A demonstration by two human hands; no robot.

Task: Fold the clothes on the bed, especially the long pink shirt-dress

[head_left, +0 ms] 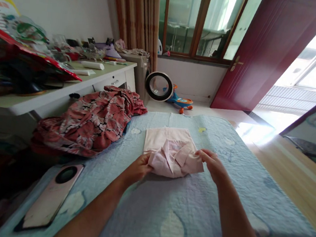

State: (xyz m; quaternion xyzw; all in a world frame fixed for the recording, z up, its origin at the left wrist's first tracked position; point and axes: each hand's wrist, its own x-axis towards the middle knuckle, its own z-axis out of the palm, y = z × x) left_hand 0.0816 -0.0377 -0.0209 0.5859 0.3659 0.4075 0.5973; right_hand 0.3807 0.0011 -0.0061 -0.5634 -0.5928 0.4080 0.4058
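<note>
The left hand [141,167] and right hand [213,165], apart, pinch opposite sides of a pale-pink, partly folded cloth garment [174,160].

The left forearm [99,207] and right forearm [234,214] are extended toward the pale pink shirt [174,162], its left edge being pinched by the curled left hand [140,167] and its right edge held by the right hand [212,164], whose fingers are pointed inward.

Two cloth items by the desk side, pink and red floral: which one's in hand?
The pale pink garment, pinched by left hand and right hand; the red floral cloth lies heaped, touched by neither.
</note>
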